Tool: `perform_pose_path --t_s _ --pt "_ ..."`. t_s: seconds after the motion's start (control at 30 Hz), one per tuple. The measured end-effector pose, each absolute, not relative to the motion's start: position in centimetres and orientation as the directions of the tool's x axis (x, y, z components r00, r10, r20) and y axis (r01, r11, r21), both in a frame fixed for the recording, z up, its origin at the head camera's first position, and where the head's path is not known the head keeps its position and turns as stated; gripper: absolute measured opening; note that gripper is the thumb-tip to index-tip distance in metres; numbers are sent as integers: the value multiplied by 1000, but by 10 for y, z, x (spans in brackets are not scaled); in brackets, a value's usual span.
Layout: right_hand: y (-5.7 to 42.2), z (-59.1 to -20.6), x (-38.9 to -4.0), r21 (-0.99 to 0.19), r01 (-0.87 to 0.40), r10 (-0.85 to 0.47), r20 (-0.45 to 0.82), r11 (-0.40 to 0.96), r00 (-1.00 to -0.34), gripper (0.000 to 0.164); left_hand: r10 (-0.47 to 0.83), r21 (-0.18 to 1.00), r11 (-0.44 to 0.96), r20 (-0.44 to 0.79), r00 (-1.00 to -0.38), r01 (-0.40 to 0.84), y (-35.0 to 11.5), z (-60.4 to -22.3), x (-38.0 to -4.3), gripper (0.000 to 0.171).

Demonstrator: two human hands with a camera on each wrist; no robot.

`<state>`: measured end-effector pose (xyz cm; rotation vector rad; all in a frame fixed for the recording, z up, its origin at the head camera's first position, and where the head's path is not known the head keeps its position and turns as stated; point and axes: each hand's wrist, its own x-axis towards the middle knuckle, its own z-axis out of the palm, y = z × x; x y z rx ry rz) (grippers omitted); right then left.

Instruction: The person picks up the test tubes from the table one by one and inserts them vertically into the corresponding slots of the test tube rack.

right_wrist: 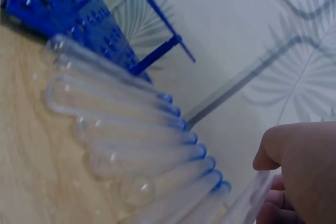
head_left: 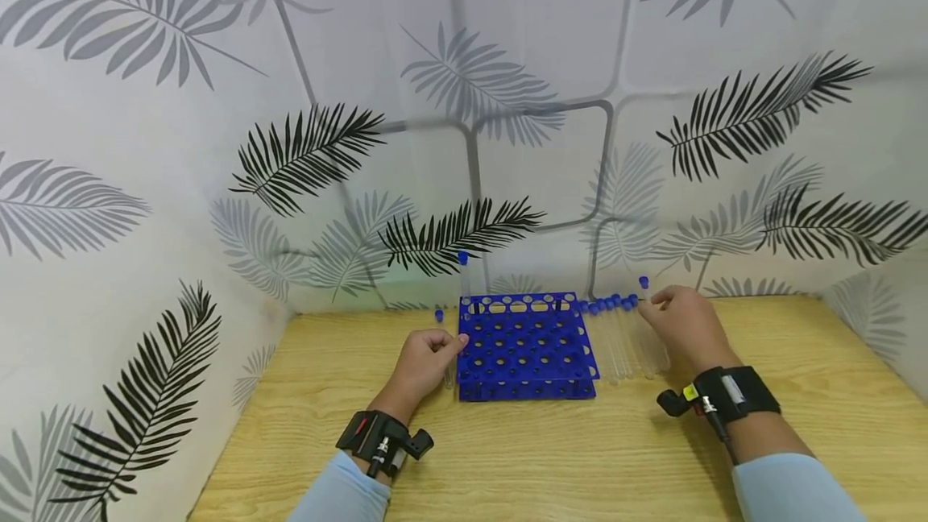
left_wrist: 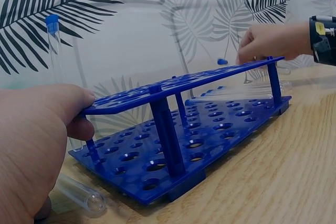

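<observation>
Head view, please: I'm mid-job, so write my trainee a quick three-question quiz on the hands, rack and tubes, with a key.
1. What does the left hand pinch? a) the tabletop b) the blue rack c) a sleeve
2. True or false: the right hand pinches a blue-capped tube.
3. Seen from the person's side, at which corner of the rack does another tube stand?

Key: 1. b; 2. true; 3. far left.

A makeshift lab, seemingly — a rack [head_left: 532,351] and test tubes [head_left: 616,345] are sitting near the desk's [head_left: 551,466] back edge, leaf-patterned sheeting [head_left: 536,167] hanging behind.
</observation>
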<state>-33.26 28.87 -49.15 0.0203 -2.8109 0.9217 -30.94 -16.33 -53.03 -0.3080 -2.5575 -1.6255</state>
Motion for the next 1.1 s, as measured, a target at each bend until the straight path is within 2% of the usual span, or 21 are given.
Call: perform_pose_path --t_s 0.3,0.47,0.77,1.1 --pt "261 -455 -321 -559 -179 -2 302 810 -953 42 116 898 388 175 -978 207 -163 -529 -306 38" --pt "242 -433 -308 -585 -258 -32 369 769 -929 39 117 900 380 181 -977 212 -163 -531 -308 38" --pt "207 -405 -302 -678 -306 -54 366 668 -929 38 130 908 362 173 -976 209 -163 -533 -310 37" --pt "157 -388 -315 -674 -392 -151 388 627 -909 34 142 912 353 168 -975 209 -165 -532 -311 38"
